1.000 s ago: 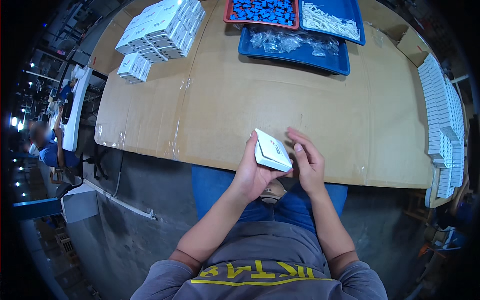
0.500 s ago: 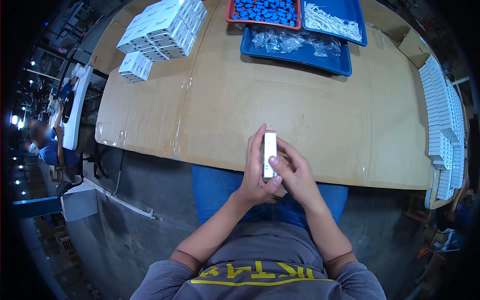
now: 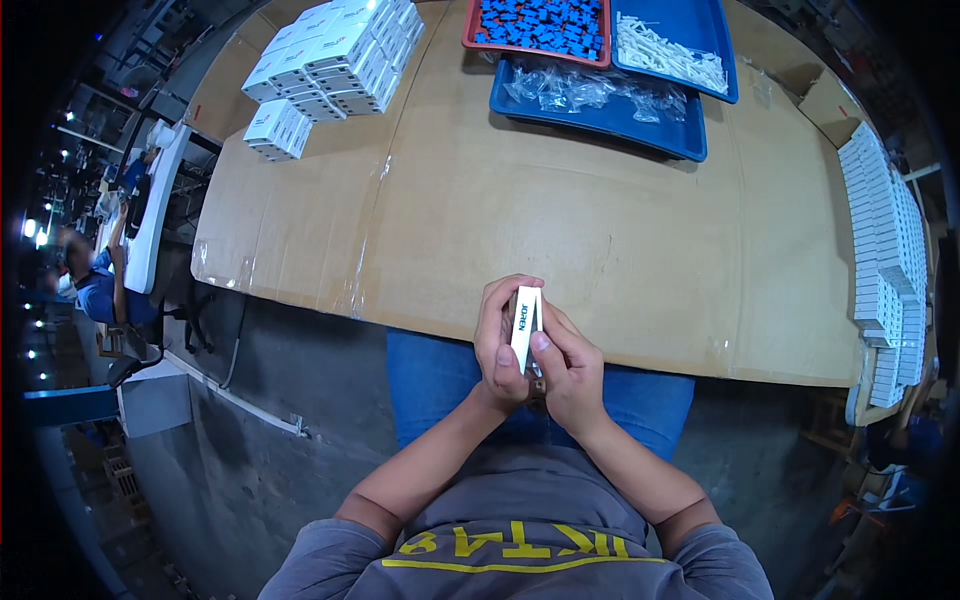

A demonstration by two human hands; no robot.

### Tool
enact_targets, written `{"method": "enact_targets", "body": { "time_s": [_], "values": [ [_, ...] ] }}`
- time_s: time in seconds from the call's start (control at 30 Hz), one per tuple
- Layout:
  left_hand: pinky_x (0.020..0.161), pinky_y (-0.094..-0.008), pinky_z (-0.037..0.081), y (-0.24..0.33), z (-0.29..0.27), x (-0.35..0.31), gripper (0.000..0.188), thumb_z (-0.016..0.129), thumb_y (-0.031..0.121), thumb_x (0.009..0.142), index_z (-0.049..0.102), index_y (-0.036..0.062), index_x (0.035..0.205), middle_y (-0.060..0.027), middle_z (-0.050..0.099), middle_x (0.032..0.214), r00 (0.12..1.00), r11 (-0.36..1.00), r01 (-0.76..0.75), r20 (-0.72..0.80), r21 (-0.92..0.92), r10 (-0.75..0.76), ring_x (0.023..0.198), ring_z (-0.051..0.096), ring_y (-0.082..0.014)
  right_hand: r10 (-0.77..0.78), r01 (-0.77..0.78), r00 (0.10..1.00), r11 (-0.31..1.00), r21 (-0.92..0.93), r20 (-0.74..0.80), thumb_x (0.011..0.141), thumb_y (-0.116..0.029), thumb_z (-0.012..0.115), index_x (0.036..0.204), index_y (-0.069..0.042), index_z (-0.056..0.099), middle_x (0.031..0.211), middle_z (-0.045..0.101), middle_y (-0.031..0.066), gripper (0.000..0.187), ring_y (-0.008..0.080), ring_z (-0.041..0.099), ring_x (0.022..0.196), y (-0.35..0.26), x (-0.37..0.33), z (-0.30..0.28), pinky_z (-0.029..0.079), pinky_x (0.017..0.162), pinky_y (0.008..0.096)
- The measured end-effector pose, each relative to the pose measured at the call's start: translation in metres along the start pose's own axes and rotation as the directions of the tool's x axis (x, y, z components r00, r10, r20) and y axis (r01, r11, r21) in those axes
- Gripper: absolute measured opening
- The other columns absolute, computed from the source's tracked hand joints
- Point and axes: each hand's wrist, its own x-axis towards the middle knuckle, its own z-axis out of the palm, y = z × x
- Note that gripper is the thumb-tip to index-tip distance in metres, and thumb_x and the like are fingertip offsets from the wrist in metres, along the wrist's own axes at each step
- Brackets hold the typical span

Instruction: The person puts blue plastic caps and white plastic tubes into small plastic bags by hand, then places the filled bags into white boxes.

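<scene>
A small, narrow white box (image 3: 523,328) stands between my two hands, in front of the table's near edge. Dark print runs along its visible side, and a thin dark gap shows at its right edge; whether that is an open flap I cannot make out. My left hand (image 3: 496,342) wraps round the box's left and far side, its thumb near the lower end. From the right, my right hand (image 3: 573,380) closes on it, thumb pressed by the gap. Both hands' lower fingers are partly hidden.
White boxes (image 3: 335,60) are stacked at the far left of the cardboard-covered table (image 3: 480,220); more white boxes (image 3: 885,240) line the right edge. At the back are a red tray (image 3: 540,57) of blue pieces, a blue tray (image 3: 733,60) of white pieces, and another blue tray (image 3: 600,132) with clear plastic bags.
The box has been turned in my hands, so a printed side and a dark gap now show. Both hands have come slightly nearer my body, and my right thumb has moved lower.
</scene>
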Motion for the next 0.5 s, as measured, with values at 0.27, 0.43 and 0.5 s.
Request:
{"method": "enact_targets", "body": {
  "time_s": [0.27,0.43,0.5],
  "values": [
    [0.107,-0.0404,0.043,-0.004,0.001,-0.001,0.093,0.041,0.068,0.098,0.039,-0.0118,0.145,-0.0247,0.048,0.14,0.999,0.99,0.037,0.004,-0.136,-0.037,0.125,0.053,-0.0293,0.015,-0.016,1.0,0.999,-0.04,-0.023,0.108,-0.009,0.057,0.153,0.006,0.047,0.15,0.054,0.0158,0.049,0.0189,0.057,0.13,0.001,0.003,-0.001,0.047,0.107,0.0293],
    [0.118,-0.0445,0.036,-0.015,-0.012,0.01,0.12,0.045,0.083,0.093,0.01,-0.0064,0.165,-0.0219,0.039,0.156,0.979,0.963,-0.117,0.194,0.242,0.07,0.141,0.045,-0.0321,0.223,-0.225,0.974,0.963,0.145,0.031,0.112,-0.025,0.052,0.154,0.002,0.048,0.148,0.054,0.0144,0.05,0.0218,0.052,0.135,0.003,0.014,-0.023,0.042,0.113,0.0331],
    [0.118,-0.0437,0.036,-0.018,-0.013,0.009,0.119,0.046,0.084,0.093,0.01,-0.0045,0.165,-0.0209,0.039,0.156,0.984,0.99,0.017,0.174,0.14,-0.042,0.141,0.046,-0.032,0.197,-0.202,0.977,0.978,0.053,0.075,0.111,-0.024,0.054,0.155,0.0,0.049,0.149,0.053,0.0147,0.05,0.0221,0.051,0.137,0.001,0.015,-0.033,0.042,0.113,0.0336]
  ]
}}
